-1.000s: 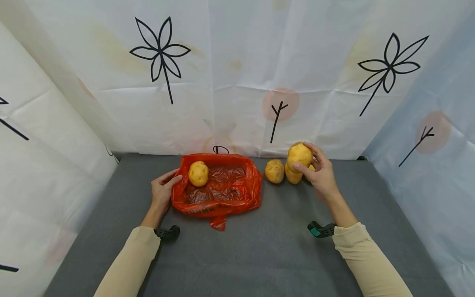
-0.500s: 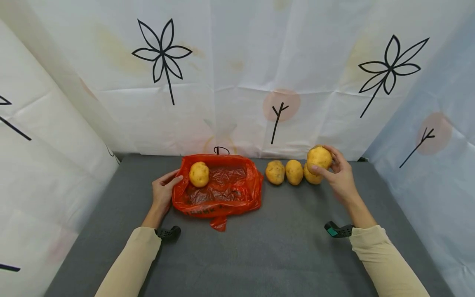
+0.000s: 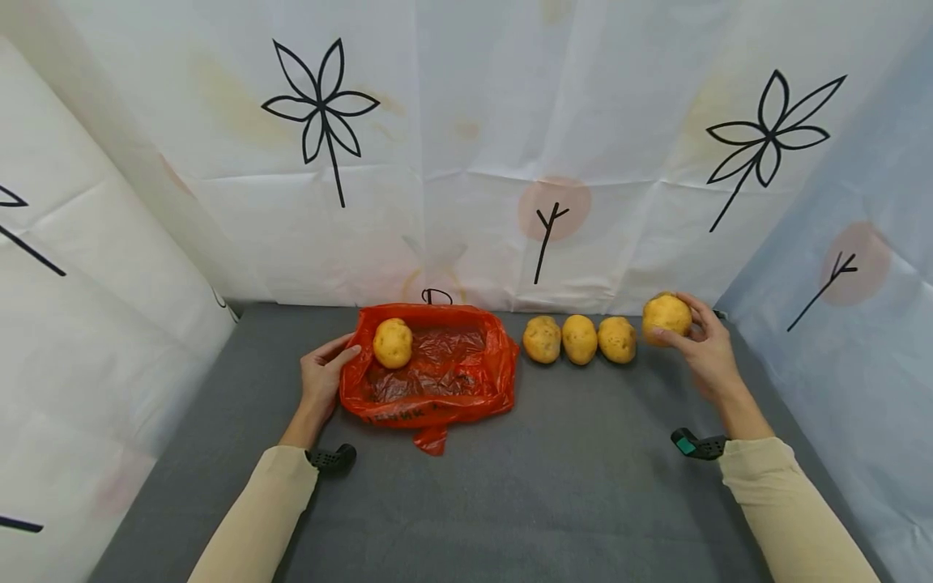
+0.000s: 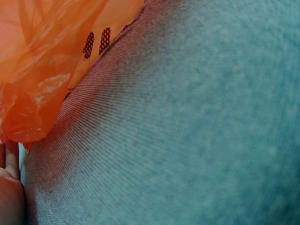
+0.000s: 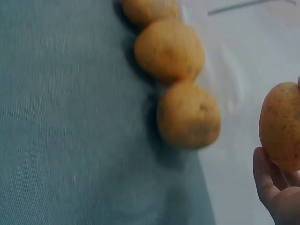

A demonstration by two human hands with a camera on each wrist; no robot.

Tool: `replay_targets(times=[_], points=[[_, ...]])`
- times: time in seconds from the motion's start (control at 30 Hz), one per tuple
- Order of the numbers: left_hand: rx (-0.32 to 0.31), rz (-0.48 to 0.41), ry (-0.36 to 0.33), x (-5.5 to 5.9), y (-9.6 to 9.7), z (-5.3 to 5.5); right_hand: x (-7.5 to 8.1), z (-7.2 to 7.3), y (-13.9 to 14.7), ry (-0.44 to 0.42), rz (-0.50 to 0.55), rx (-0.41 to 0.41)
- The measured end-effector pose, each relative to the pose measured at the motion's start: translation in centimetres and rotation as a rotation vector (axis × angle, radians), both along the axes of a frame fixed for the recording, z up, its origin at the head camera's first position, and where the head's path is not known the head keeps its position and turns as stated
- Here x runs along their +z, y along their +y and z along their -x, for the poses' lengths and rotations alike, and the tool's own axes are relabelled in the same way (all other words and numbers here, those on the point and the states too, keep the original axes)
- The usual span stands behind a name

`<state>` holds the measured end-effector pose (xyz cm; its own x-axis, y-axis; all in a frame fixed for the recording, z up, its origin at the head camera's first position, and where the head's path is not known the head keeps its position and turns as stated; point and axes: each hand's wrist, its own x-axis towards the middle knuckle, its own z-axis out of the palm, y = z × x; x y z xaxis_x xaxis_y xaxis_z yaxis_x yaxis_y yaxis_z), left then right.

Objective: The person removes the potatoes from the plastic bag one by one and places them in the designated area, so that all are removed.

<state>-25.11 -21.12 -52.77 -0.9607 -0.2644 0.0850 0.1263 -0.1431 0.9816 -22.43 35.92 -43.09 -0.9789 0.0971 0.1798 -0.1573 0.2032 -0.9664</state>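
Note:
A red plastic bag [image 3: 430,411] lies spread with its mouth facing up, and a yellow potato [image 3: 393,343] sits inside at its left end. At that end my left hand [image 3: 321,374] pinches the bag's rim, thumb over the edge; in the left wrist view only part of this hand shows, beside the orange-looking plastic [image 4: 37,79]. My right hand [image 3: 709,346] grips another potato [image 3: 666,317], held off the table at the far right. In the right wrist view, fingers and thumb [image 5: 265,180] wrap the lower part of that potato [image 5: 283,126].
Three potatoes stand in a row right of the bag: a left one [image 3: 542,339], a middle one [image 3: 580,339] and a right one [image 3: 617,340]. The grey table [image 3: 496,502] ends at a white patterned cloth wall [image 3: 466,235] behind them.
My right hand has carried its potato rightward and somewhat lower, from above the row to beyond its right end. The left hand has kept its hold on the bag.

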Motion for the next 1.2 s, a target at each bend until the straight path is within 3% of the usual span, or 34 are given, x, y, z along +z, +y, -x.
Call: replay_targets(times=[0.27, 0.43, 0.77, 1.2], points=[[-0.004, 0.029, -0.015, 0.2, 0.0, -0.1, -2.0, 0.9, 2.5, -0.154, -0.126, -0.063], [-0.009, 0.035, -0.014, 0.3, -0.1, -0.2, -3.1, 1.4, 3.1, -0.256, -0.187, -0.049], [-0.006, 0.025, -0.005, 0.1, 0.0, -0.1, -4.3, 2.3, 3.4, -0.34, -0.229, 0.042], [-0.008, 0.023, -0.013, 0.3, -0.1, -0.2, -4.1, 2.9, 3.1, -0.387, -0.262, 0.079]])
